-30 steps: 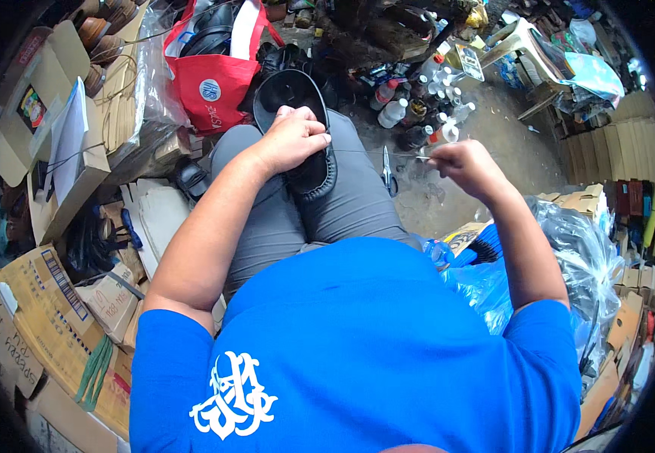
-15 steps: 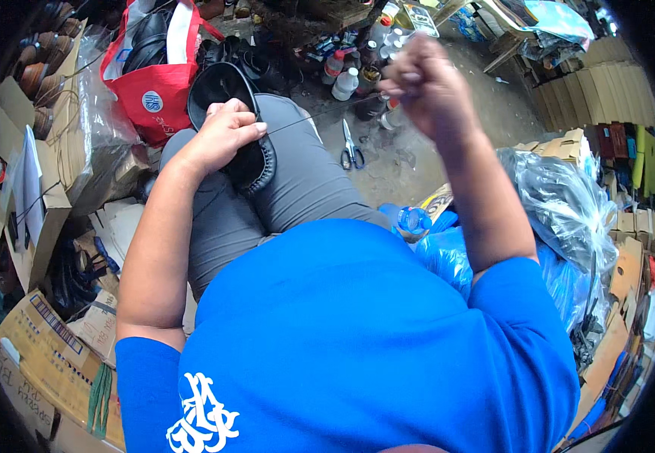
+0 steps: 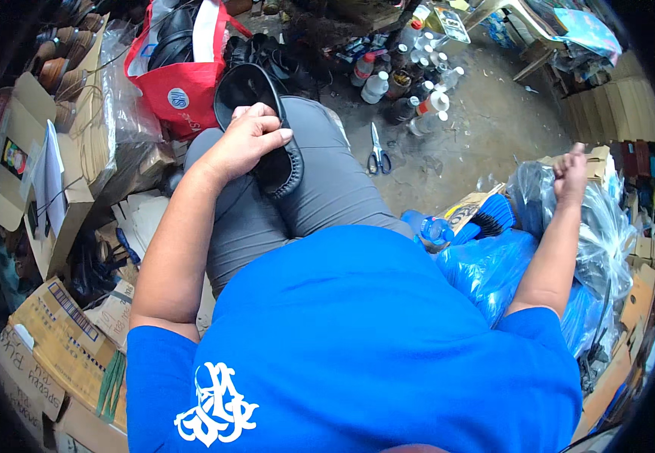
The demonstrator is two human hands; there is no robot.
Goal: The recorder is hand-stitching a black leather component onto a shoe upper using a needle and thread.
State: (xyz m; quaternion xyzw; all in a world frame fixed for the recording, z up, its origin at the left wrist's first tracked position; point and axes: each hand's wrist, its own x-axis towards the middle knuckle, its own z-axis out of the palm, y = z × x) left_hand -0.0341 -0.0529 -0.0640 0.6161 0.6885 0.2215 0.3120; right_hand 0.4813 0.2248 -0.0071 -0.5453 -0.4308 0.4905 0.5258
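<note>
A black shoe (image 3: 261, 128) is held on the knee by the left hand (image 3: 246, 140). The right hand (image 3: 571, 172) is raised, fingers pinched shut; thread cannot be seen. Stitching seems unfinished.

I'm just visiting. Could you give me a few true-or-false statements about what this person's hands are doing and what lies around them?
1. The left hand rests on a black shoe on the lap. True.
2. The right hand holds the scissors. False: they lie on the floor, apart from both hands.
3. A red bag stands beyond the knees. True.
4. The shirt is green. False: it is blue.
</note>
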